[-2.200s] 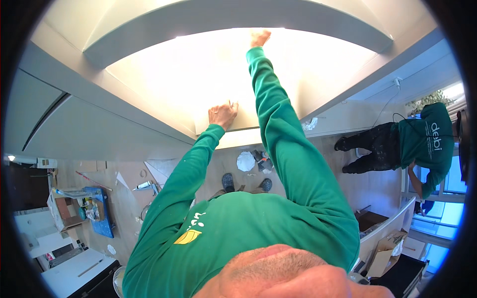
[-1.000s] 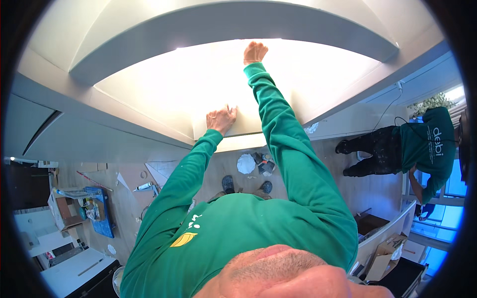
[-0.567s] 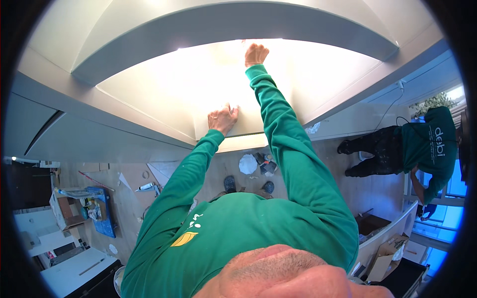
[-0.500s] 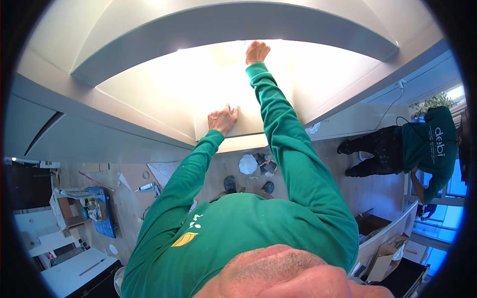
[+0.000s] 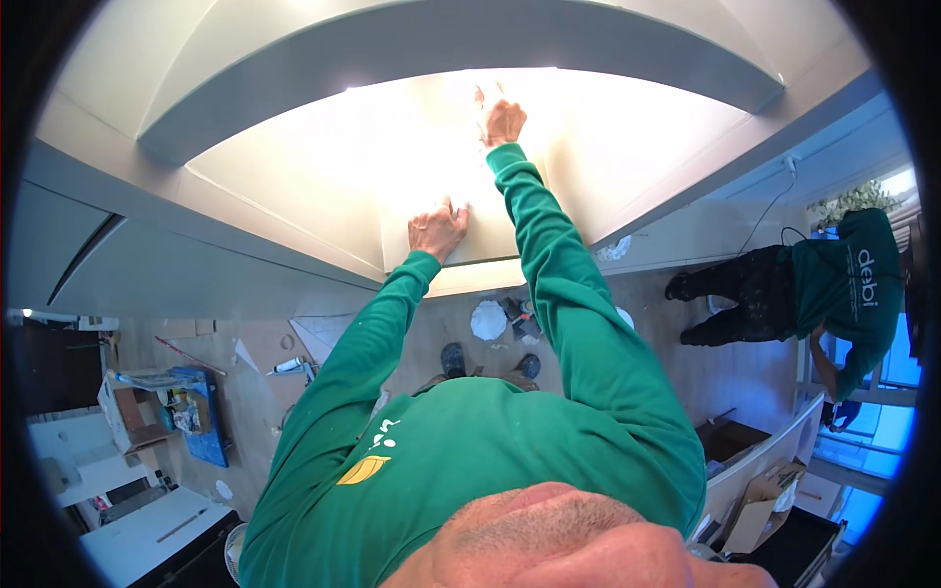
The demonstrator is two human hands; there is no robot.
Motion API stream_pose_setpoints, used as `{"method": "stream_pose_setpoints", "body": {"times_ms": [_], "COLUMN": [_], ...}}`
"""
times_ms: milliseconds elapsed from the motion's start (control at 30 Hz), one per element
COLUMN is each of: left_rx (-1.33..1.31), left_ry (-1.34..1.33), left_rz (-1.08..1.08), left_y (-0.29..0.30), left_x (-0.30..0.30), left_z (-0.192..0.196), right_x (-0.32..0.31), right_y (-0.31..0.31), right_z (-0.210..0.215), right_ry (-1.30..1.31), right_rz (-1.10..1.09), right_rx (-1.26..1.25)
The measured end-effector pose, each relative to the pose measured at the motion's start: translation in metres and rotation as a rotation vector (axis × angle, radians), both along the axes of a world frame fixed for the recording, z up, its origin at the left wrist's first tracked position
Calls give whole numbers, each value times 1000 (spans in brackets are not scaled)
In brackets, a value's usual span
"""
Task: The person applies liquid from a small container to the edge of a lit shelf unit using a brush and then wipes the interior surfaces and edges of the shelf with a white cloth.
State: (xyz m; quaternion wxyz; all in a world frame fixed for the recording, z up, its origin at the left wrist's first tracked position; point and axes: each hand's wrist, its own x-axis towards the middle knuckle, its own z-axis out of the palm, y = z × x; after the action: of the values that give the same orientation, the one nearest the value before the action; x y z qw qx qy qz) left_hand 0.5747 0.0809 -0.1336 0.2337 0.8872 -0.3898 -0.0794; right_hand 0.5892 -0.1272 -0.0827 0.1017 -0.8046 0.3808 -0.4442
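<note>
Both my arms, in green sleeves, reach up into a brightly lit white recess [image 5: 284, 211] below a curved grey-white panel [image 5: 451, 44]. My left hand [image 5: 438, 233] rests low on the pale inner surface, near its lower edge. Its fingers are bent and pressed together; a small light thing may sit at their tips, but glare hides what it is. Higher up and to the right, my right hand [image 5: 504, 122] is close beneath the curved panel's lower edge. Its fingers point upward and look apart, their tips washed out by the light. I make out nothing in them.
At the right a person in a green top [image 5: 853, 269] bends forward. A cable [image 5: 765, 220] hangs near them. On the floor below lie a round white thing [image 5: 488, 319] and dark items [image 5: 522, 318]. An open box [image 5: 147, 416] and a blue board [image 5: 208, 446] stand left.
My right hand has drawn down slightly from the curved panel's edge, and its fingers have gone from a fist to stretched upward. My left hand stays nearly in place.
</note>
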Motion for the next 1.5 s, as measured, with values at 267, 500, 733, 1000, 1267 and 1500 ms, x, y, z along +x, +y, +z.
{"method": "stream_pose_setpoints", "body": {"times_ms": [267,500,733,1000,1267,1500], "left_rx": [-15,-21,-13,-67,-20,2], "left_ry": [4,-24,-16,-29,1,-12], "left_rz": [-18,-15,19,20,-2,8], "left_y": [-3,-1,5,5,2,4], "left_x": [-1,0,5,3,1,5], "left_z": [-2,-2,-10,-7,-5,-8], "right_x": [21,56,42,49,22,6], "right_y": [-22,-34,-2,-13,3,12], "right_z": [26,26,56,49,-6,50], "right_ry": [-559,-821,-745,-667,-622,-577], "right_rz": [189,54,62,95,58,-104], "right_rx": [676,863,736,636,561,4]}}
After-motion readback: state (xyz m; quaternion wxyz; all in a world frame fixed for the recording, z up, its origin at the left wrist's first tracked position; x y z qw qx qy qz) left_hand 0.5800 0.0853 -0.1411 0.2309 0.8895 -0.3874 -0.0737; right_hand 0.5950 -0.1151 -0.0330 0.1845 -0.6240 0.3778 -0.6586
